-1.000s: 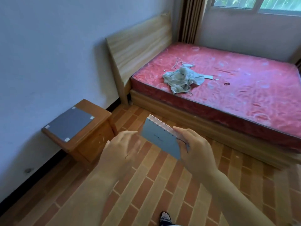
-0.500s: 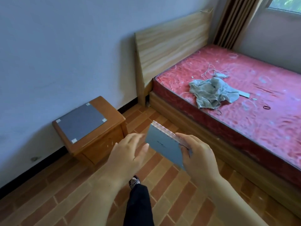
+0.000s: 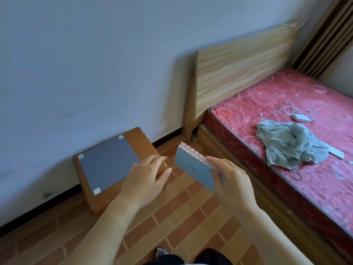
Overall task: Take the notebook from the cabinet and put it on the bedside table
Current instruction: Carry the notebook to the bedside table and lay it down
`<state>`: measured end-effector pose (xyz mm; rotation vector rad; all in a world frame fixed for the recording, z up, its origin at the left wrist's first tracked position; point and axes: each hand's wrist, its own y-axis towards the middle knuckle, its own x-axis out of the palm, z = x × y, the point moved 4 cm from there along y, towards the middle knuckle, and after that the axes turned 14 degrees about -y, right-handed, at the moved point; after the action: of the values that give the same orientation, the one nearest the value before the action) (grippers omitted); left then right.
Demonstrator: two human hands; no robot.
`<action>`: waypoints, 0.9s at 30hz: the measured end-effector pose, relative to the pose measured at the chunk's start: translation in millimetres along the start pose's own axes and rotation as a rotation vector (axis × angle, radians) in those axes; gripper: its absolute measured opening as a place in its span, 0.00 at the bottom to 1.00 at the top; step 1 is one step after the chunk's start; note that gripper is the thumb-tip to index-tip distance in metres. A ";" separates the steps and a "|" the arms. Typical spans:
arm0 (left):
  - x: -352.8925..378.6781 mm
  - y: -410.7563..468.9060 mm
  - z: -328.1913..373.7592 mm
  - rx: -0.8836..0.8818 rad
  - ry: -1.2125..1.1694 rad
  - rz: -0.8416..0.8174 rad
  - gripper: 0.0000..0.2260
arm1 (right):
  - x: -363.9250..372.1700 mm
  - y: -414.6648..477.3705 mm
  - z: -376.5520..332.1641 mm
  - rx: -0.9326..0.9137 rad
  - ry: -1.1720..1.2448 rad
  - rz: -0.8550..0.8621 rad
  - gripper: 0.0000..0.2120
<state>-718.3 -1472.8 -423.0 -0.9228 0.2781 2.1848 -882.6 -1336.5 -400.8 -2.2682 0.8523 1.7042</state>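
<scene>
My right hand (image 3: 232, 180) grips a small spiral-bound notebook (image 3: 191, 165) with a pale blue cover, held tilted in the air over the brick-pattern floor. My left hand (image 3: 147, 178) hovers beside it with fingers spread and nothing in it, overlapping the right edge of the bedside table (image 3: 141, 138). That low wooden table stands against the wall and carries a dark grey panel (image 3: 108, 163) taped at its corners. The notebook is just right of the table, not touching it.
A bed with a red mattress (image 3: 305, 169) and a light wooden headboard (image 3: 242, 73) fills the right side. A crumpled grey cloth (image 3: 288, 146) and a white cable lie on it. Striped curtains (image 3: 324, 35) hang at the far right. My foot (image 3: 161, 252) shows below.
The view has swung left and closer; the bedside table now sits nearer and partly under my left hand. The notebook stays gripped in my right hand.
</scene>
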 end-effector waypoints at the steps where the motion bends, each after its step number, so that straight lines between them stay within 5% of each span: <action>1: -3.5 5.6 -7.7 -0.019 -0.004 0.004 0.19 | 6.9 12.1 -5.4 -0.014 0.003 -0.015 0.18; 15: -84.2 81.7 -134.7 -0.460 -0.047 0.248 0.19 | 142.0 207.9 -122.0 -0.447 0.144 -0.333 0.20; 27: -119.1 201.0 -202.9 -0.606 -0.052 0.212 0.20 | 236.3 358.5 -148.8 -0.496 0.080 -0.441 0.19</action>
<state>-695.8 -1771.0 -502.5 -1.1950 -0.3517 2.5386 -911.4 -1778.5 -502.0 -2.5778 -0.0944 1.7510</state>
